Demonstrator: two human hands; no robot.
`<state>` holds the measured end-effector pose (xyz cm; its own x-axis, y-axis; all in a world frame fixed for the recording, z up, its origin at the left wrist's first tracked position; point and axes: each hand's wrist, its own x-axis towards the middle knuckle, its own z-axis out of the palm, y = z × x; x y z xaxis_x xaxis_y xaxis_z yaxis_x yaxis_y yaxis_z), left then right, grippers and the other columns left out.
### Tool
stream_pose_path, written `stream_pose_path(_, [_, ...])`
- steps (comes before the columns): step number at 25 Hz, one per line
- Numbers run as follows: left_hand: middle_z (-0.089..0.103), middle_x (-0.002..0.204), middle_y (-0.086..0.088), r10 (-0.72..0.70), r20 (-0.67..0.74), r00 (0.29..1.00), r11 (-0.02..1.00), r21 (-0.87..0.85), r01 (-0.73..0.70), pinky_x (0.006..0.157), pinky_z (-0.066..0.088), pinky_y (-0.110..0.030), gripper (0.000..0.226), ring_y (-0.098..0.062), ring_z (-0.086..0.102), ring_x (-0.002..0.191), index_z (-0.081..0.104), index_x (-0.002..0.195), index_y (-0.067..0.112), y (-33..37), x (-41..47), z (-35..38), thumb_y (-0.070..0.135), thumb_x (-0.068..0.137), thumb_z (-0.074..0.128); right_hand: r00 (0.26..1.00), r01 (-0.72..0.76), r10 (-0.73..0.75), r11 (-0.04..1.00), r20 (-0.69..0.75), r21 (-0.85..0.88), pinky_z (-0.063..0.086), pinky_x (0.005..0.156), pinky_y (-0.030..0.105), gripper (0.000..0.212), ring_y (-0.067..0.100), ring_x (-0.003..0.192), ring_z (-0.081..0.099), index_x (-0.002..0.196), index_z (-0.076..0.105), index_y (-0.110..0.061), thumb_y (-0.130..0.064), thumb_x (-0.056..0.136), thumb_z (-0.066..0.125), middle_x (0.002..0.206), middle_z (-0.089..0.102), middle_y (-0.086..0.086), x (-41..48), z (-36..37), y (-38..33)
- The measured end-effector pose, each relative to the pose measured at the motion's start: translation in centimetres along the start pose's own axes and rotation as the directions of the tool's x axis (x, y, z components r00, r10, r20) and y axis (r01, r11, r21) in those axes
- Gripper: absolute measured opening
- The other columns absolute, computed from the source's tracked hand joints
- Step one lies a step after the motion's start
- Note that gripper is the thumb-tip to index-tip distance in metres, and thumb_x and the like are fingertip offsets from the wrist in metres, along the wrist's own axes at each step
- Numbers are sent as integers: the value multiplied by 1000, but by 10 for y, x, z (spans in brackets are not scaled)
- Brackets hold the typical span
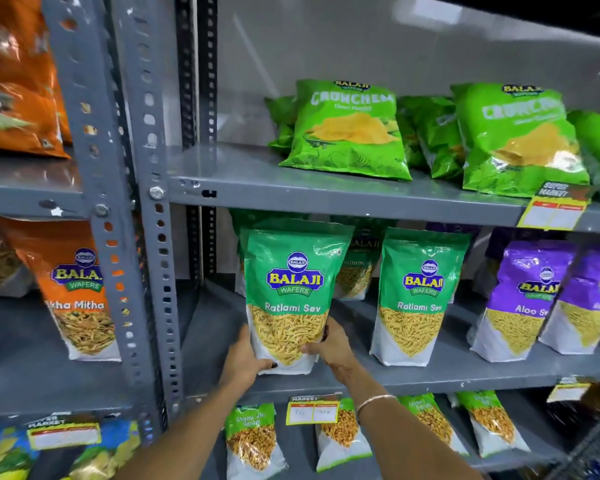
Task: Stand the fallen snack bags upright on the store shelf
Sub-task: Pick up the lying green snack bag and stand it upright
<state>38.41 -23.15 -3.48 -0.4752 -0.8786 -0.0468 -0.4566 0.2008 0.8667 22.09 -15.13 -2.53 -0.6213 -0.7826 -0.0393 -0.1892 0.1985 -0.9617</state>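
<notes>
A green and white Ratlami Sev bag stands upright at the left of the middle grey shelf, near the front edge. My left hand grips its lower left corner and my right hand grips its lower right side. A second Ratlami Sev bag stands upright to its right, with more green bags behind. Two purple Aloo Sev bags stand further right.
Green Crunchem bags lean on the upper shelf. Orange bags fill the left bay beyond a perforated grey upright. Small green bags stand on the lower shelf. Yellow price tags hang off the shelf edges.
</notes>
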Motion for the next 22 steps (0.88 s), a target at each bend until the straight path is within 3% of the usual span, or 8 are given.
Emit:
stream_pose_path(3, [61,126,-18,-14,-69,998,999,34,17,81,48,-38,73,-36,57,116,39,125,3,-7,3,7,11,65,80,1000,3,-3,1000,23,-1,46,100,47,80,30,118,55,124,51,-1,1,50,81,123,62,19,8,11,6])
stream_pose_path(8, [61,124,-20,-31,-51,998,996,77,35,80,48,-39,62,-39,57,114,35,107,11,-9,3,7,13,65,81,994,-36,33,999,102,30,42,98,39,94,22,114,50,129,38,-1,-16,45,78,116,56,8,3,9,13])
stream_pose_path(11, [61,126,-17,-22,-57,998,997,74,26,85,50,-41,68,-36,57,115,40,116,6,-11,4,4,13,63,82,992,-62,64,998,112,-27,42,101,39,86,31,124,50,128,43,1,-6,52,83,128,57,18,3,9,18])
stream_pose_path(14, [61,127,-16,-20,-65,998,997,73,24,87,51,-42,74,-36,57,116,41,125,5,-14,4,0,12,63,81,996,-50,54,998,75,-47,42,91,29,72,32,122,52,126,47,1,5,63,79,129,58,19,4,18,19])
stream_pose_path(22, [60,128,-14,-43,-73,996,997,57,47,90,51,-48,73,-34,56,117,41,124,11,-32,14,-15,14,63,81,998,-42,44,998,37,-48,40,91,28,72,29,120,52,128,48,-1,1,64,80,128,59,16,5,43,18])
